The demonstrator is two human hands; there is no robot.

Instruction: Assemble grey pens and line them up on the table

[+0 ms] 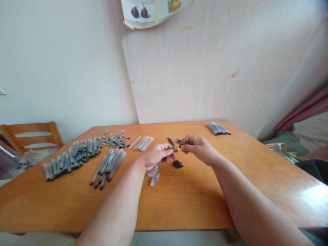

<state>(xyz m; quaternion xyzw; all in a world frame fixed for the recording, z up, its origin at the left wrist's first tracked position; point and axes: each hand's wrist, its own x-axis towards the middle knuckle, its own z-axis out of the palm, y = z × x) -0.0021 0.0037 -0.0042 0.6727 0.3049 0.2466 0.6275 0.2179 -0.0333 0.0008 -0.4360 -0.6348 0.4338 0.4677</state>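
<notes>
My left hand (pixel 159 155) is closed around a slim pen part, whose pale end shows at the fingertips; most of it is hidden by the fingers. Just to the right, my right hand (pixel 197 147) pinches a small black piece (pixel 180 146). The two sets of fingertips are close but apart. Below them lies a little pile of short black plugs (pixel 177 164). Translucent pen caps (pixel 153 178) lie under and in front of my left hand. Behind the hands are thin dark refills (pixel 169 140) and some small shiny-ended pieces (pixel 177 140).
Whitish pen tubes (pixel 144 143) lie left of the hands. Further left are bundles of grey pens with black ends (pixel 110 165) and a long stacked row (pixel 73 155). Another pen bundle (pixel 217 128) sits at the table's (pixel 194 201) back right. A wooden chair (pixel 30 131) stands left.
</notes>
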